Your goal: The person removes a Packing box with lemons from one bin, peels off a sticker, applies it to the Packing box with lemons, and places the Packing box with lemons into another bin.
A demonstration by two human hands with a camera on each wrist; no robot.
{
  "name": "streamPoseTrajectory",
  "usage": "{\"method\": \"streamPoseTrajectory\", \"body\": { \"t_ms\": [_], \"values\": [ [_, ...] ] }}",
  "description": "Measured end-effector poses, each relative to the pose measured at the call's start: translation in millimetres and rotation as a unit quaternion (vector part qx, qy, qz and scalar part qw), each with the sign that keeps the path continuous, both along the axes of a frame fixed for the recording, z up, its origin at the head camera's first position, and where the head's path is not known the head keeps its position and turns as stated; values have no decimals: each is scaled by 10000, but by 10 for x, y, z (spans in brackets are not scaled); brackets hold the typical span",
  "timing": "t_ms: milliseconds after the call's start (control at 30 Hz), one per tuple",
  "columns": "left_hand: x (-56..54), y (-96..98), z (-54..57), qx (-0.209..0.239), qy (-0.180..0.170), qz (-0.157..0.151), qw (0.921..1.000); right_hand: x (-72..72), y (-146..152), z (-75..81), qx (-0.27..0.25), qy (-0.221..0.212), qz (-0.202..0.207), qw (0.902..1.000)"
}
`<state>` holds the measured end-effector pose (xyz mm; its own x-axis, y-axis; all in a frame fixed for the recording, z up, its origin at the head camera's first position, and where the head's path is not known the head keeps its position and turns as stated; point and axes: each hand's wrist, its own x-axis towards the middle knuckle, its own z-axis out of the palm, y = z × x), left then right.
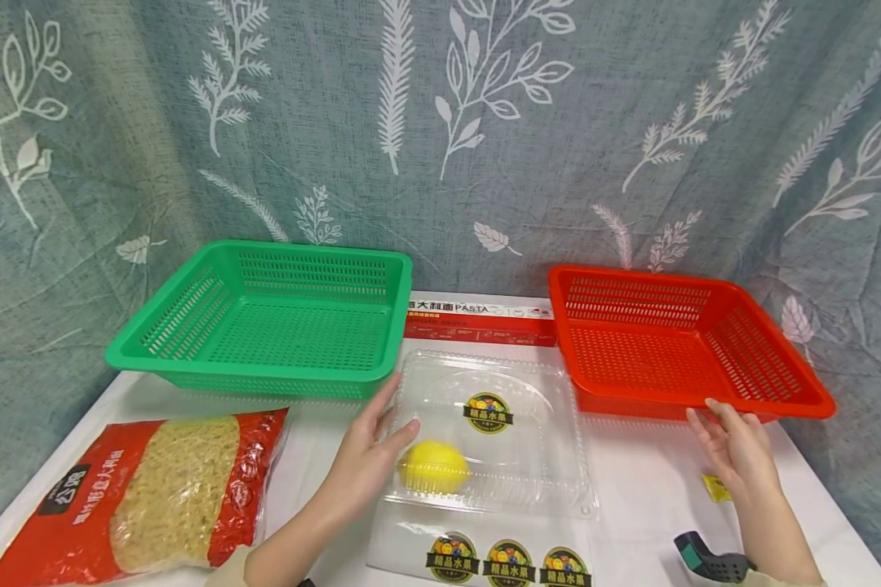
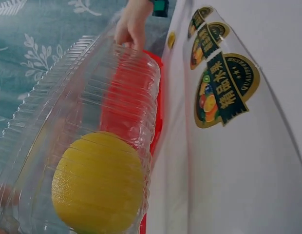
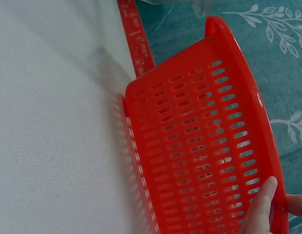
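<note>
A clear plastic fruit box (image 1: 517,444) with a round fruit label sits in the middle, and a yellow lemon (image 1: 433,467) shows through its near left part. My left hand (image 1: 367,456) holds the box by its left side, thumb over the top edge and fingers along the side. In the left wrist view the lemon (image 2: 98,183) shows large behind the ribbed plastic. On the right, my right hand (image 1: 737,444) grips the near rim of a red plastic basket (image 1: 693,408). The right wrist view shows fingers on both sides of the basket's rim (image 3: 260,109).
A green basket (image 1: 264,377) stands back left. A red pasta bag (image 1: 154,497) lies front left. Behind the fruit box lies a red-and-white pasta box (image 1: 480,330). A sheet of fruit labels (image 1: 404,538) lies in front, and a small yellow packet (image 1: 717,487) near the right wrist.
</note>
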<state>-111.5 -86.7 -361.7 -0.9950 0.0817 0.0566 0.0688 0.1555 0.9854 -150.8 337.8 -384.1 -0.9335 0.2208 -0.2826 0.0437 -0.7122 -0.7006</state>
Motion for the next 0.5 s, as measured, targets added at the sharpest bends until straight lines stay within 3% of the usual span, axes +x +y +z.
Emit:
{"method": "streamPoseTrajectory", "body": {
  "t_ms": [267,500],
  "values": [
    [75,-11,137,4,-35,-65,10000,14,1,11,12,-43,184,9998],
    [53,104,268,428,-52,-175,9989,18,48,22,-179,-122,401,9990]
  ]
}}
